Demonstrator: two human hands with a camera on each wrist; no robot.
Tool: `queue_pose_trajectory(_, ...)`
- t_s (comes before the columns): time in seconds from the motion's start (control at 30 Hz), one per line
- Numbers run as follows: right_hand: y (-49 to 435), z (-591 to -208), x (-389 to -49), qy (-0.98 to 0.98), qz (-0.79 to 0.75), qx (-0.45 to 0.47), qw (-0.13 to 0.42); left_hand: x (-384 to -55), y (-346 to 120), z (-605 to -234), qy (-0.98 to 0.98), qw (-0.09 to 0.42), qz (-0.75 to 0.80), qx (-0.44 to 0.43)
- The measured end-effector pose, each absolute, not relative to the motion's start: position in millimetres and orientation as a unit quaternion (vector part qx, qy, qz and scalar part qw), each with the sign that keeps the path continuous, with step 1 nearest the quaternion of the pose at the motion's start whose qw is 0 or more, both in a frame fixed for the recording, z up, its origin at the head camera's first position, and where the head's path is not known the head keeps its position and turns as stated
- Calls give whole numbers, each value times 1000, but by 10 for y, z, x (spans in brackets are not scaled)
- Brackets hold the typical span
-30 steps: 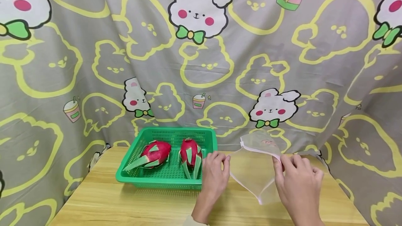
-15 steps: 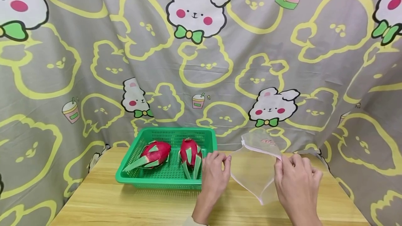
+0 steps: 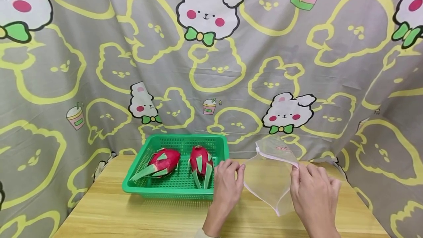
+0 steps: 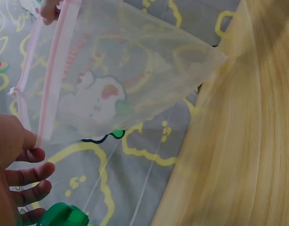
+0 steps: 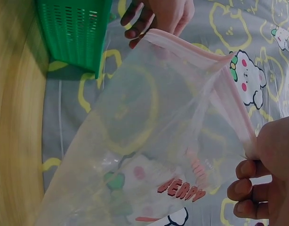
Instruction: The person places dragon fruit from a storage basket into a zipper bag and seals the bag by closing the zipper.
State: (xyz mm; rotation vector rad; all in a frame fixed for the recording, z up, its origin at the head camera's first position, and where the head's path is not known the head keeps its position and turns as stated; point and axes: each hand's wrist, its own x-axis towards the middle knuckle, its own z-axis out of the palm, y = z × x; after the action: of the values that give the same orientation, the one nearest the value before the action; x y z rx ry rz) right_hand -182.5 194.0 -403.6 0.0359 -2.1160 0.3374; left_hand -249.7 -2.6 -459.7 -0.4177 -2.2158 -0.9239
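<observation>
Thumb and forefinger of the left hand (image 3: 228, 181) pinch one side of the zip bag's (image 3: 271, 175) mouth; its other fingers are spread, holding nothing. The right hand (image 3: 315, 190) pinches the opposite side, remaining fingers curled in. Mouth gapes between the two, in front of the person, right of the basket. Can't tell if the bag's bottom touches the table (image 3: 158, 216).

Main risk, I'd judge: thin film slips at either pinch, since only a narrow edge is held, and the mouth folds shut. Pulling too hard sideways could crease or split the seal strip (image 5: 187, 49). The slider (image 3: 258, 150) sits on the far edge; it could work off if that edge is yanked.

Left hand is right by the green basket (image 3: 172, 191), contact unclear; a swing left could bump the rim and roll the left dragon fruit (image 3: 165, 161) or the right dragon fruit (image 3: 200, 161) inside. Their pointed green scales may snag or pierce the film if they meet it. Patterned curtain (image 3: 218, 69) hangs behind, probably no hazard.
</observation>
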Motion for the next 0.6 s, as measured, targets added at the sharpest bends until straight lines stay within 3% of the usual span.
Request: queue_pose_trajectory(0.6, 2012, -4012, -1828, -863, 157, -6, 481, -2327, 23, -4538, -872, 315, -332, -173)
